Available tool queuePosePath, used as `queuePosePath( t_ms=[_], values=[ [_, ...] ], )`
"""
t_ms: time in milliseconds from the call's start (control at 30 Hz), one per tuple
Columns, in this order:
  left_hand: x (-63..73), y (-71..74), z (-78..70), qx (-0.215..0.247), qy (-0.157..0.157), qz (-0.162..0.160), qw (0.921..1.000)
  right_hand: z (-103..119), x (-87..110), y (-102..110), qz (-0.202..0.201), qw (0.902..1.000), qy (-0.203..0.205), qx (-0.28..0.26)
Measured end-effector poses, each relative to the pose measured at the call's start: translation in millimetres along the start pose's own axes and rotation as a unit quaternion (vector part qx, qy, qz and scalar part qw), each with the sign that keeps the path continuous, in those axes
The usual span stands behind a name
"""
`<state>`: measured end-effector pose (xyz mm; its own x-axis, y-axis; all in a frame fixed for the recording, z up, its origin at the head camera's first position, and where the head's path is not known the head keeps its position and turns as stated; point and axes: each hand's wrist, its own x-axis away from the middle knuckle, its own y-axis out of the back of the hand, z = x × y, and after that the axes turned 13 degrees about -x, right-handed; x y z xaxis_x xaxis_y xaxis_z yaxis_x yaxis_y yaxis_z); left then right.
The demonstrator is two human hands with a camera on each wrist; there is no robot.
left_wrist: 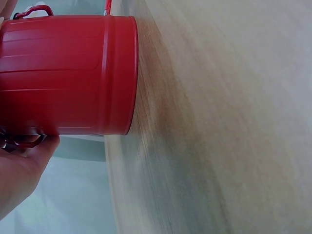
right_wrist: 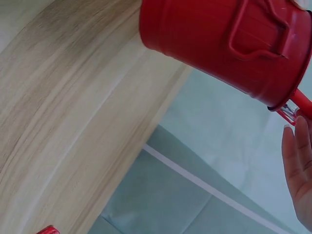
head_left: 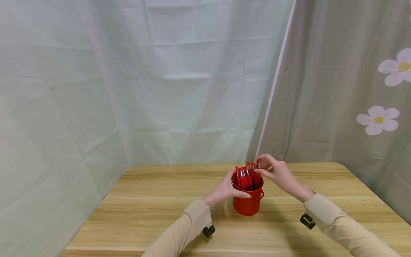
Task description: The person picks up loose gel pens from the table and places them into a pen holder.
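Observation:
A red metal bucket [head_left: 246, 206] with side handles stands upright on the wooden table, packed with several red pens [head_left: 244, 178] with clear caps. My left hand [head_left: 226, 187] grips the bucket near its rim from the left, thumb across the front. At the bucket's right side, my right hand [head_left: 277, 172] pinches a red pen [head_left: 259, 164] that stands higher than its neighbours. The right wrist view shows fingers [right_wrist: 298, 156] beside a red pen [right_wrist: 303, 101] at the bucket's mouth. Its lower end is hidden inside the bucket.
The wooden table [head_left: 154, 210] reaches back to a pale hanging sheet [head_left: 192, 89]. A flowered grey curtain [head_left: 327, 107] hangs at the right. Part of a small red object [right_wrist: 48, 230] shows on the table, mostly out of frame.

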<state>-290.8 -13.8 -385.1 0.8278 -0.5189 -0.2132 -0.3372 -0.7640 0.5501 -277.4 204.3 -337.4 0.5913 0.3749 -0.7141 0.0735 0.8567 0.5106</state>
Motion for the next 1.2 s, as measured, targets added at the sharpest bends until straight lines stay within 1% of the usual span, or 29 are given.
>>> queuePosePath(
  t_ms=[133, 300, 733, 833, 867, 900, 1000, 1067, 1100, 1200],
  values=[
    [0.4, 0.1, -0.5, -0.001, 0.004, 0.001, 1.0, -0.9, 2.0, -2.6, 0.013, 0.9998, 0.006, 0.015],
    [0.1, -0.2, 0.0, -0.003, 0.004, 0.003, 1.0, -1.1, 4.4, -4.5, 0.027, 0.9986, 0.004, 0.044],
    [-0.1, 0.0, 0.5, 0.003, 0.002, 0.005, 1.0, -5.6, 7.4, -6.6, 0.031, 0.9932, 0.015, 0.111],
    [-0.2, -0.1, 0.5, -0.001, 0.003, 0.003, 1.0, -5.7, 7.9, -6.4, 0.034, 0.9929, 0.013, 0.113],
    [1.5, 1.3, -3.2, -0.001, 0.001, 0.003, 1.0, -5.8, 8.2, -6.3, 0.035, 0.993, 0.012, 0.112],
    [1.4, 1.4, -3.3, -0.004, 0.0, 0.002, 1.0, -5.9, 8.5, -6.2, 0.037, 0.9931, 0.01, 0.111],
    [1.3, 1.8, -3.7, -0.01, -0.001, 0.0, 0.9999, -6.5, 9.2, -6.0, 0.044, 0.9931, 0.0, 0.109],
    [1.2, 1.8, -3.4, -0.01, -0.004, 0.0, 0.9999, -6.9, 9.5, -5.7, 0.047, 0.9927, -0.009, 0.11],
    [-0.4, 0.5, 0.2, -0.012, -0.001, 0.0, 0.9999, -6.9, 9.5, -5.4, 0.048, 0.9926, -0.013, 0.111],
    [0.0, 0.2, 0.2, -0.009, 0.002, 0.001, 1.0, -7.0, 8.9, -4.4, 0.053, 0.9924, -0.022, 0.109]
  ],
)
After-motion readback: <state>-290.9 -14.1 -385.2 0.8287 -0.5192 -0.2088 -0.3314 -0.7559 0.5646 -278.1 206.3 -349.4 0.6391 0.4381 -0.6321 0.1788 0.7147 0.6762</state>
